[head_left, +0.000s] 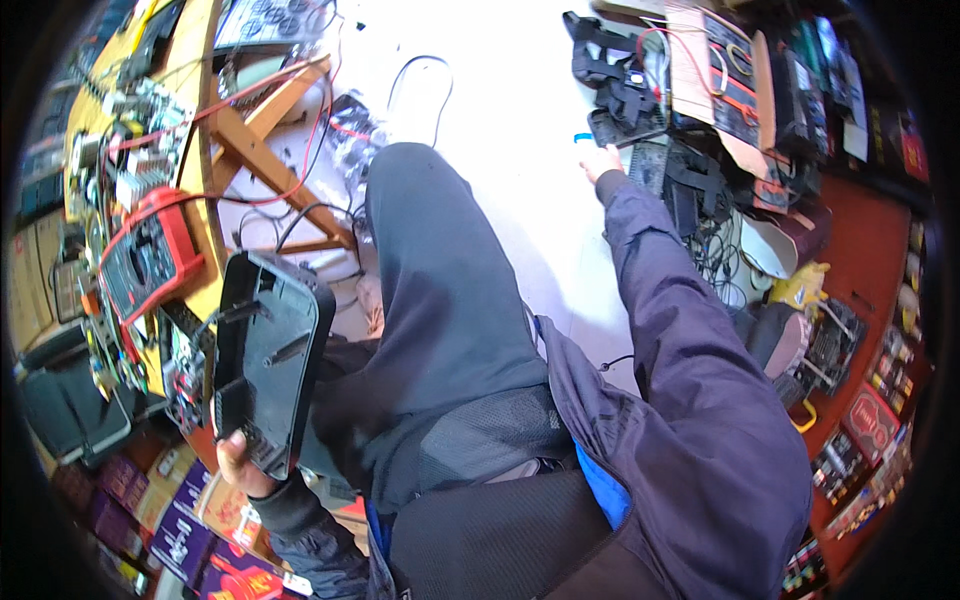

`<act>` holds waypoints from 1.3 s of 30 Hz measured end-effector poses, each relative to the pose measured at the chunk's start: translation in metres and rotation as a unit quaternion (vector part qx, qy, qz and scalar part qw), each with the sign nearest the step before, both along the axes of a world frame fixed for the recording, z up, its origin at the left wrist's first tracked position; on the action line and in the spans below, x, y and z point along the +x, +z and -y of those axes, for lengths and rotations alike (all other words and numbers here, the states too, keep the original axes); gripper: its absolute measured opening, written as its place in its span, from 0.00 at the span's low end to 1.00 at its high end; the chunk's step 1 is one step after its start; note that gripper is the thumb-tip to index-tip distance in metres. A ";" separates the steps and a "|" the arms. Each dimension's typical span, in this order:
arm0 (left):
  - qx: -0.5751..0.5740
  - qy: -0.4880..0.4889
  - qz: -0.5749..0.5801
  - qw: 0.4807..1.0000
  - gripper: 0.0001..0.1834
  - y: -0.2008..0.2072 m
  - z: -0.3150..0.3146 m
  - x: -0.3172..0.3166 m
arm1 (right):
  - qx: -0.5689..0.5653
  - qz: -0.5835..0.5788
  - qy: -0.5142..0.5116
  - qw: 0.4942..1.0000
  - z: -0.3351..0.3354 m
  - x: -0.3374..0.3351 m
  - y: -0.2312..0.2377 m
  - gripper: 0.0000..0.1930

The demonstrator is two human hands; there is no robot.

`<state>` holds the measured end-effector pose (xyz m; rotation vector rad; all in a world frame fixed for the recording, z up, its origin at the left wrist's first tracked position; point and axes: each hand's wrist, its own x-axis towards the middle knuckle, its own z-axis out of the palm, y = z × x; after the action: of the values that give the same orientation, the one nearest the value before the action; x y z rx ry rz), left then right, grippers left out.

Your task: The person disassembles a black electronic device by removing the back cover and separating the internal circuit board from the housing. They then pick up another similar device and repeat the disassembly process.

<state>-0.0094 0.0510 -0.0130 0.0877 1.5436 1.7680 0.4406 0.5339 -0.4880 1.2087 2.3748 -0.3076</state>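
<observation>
The left hand is holding a black plastic shell by its near end, the thumb lying over the rim and the other fingers mostly hidden behind it. The shell is sitting to the person's left, beside the thigh, its hollow side showing and its long axis running roughly fore and aft, away from the body. The left hand is touching it, while the right hand is resting well apart, forward and to the right, at the end of an outstretched arm. A small blue thing is showing at the right fingertips; glare is washing out that spot, so whether they are pinching it cannot be told. Just beyond, black strapped gear is lying in a jumble. The shell is showing rigid, matte walls, rounded corners and moulded posts inside. To its left, a red-cased meter is lying on the cluttered yellow surface, whose wooden legs are crossing at a slant. Soft dark trousers and a creased jacket sleeve are filling the middle, against the glaring white floor.
</observation>
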 end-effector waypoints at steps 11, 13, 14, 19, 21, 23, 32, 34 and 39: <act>0.019 0.011 0.024 0.999 0.31 -0.001 0.018 -0.013 | -0.107 0.061 -0.003 0.992 -0.038 0.009 -0.033 0.23; 0.018 0.006 0.022 1.000 0.31 0.001 0.018 -0.014 | -0.109 0.076 0.038 0.990 -0.041 0.007 -0.032 0.21; 0.014 0.006 0.023 1.000 0.31 0.002 0.018 -0.014 | -0.131 0.067 0.036 0.988 -0.042 0.006 -0.031 0.20; 0.009 0.008 0.039 0.999 0.32 0.003 0.019 -0.016 | -0.202 0.017 -0.104 0.974 -0.030 -0.006 -0.019 0.18; 0.004 0.011 0.040 0.999 0.33 0.004 0.018 -0.016 | -0.199 0.041 -0.032 0.979 -0.017 -0.011 -0.015 0.18; 0.001 0.011 0.039 0.999 0.33 0.004 0.017 -0.016 | -0.117 0.076 0.135 0.981 0.006 -0.014 -0.018 0.17; -0.006 0.028 0.016 0.999 0.32 -0.003 0.022 -0.019 | -0.019 -0.085 0.120 0.989 0.141 -0.024 -0.022 0.12; -0.006 0.030 0.013 0.999 0.32 -0.006 0.026 -0.024 | -0.030 -0.247 -0.090 0.964 0.166 -0.032 0.006 0.13; -0.002 0.023 0.004 1.000 0.30 -0.012 0.029 -0.030 | -0.102 -0.423 -0.432 0.790 0.186 -0.038 0.099 0.17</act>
<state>-0.0390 0.0216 -0.0250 0.0433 1.5545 1.7989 0.4028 0.3475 -0.3891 2.3245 2.0681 -1.6474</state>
